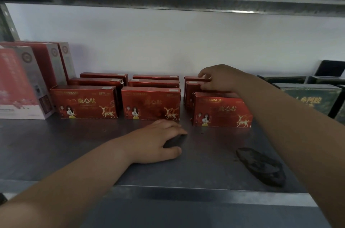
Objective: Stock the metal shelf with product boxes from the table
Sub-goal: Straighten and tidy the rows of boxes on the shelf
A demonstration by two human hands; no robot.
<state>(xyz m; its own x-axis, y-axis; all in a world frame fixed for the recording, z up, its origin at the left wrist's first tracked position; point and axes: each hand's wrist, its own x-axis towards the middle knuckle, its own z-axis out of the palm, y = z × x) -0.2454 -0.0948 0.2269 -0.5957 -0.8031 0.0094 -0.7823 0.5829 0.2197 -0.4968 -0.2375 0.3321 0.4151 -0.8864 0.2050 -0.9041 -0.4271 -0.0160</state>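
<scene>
Rear red box (194,79): upright, last in the right-hand column, near the back edge of the metal shelf (56,143).
Right hand (220,80): fingers curled over its top, gripping it.
Red boxes (151,103): three columns, three deep.
Left hand (158,140): flat on the shelf, fingers relaxed, holding nothing.
Pink-and-white boxes (20,86): left end.
Dark green boxes (308,95): right end.

Dim, soft focus, wide-angle bending at edges, dull glare overhead

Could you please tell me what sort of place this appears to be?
Probably a shop or stockroom: a metal shelf holds rows of identical red product boxes, with pink-and-white boxes at its left and dark green boxes at its right.
</scene>
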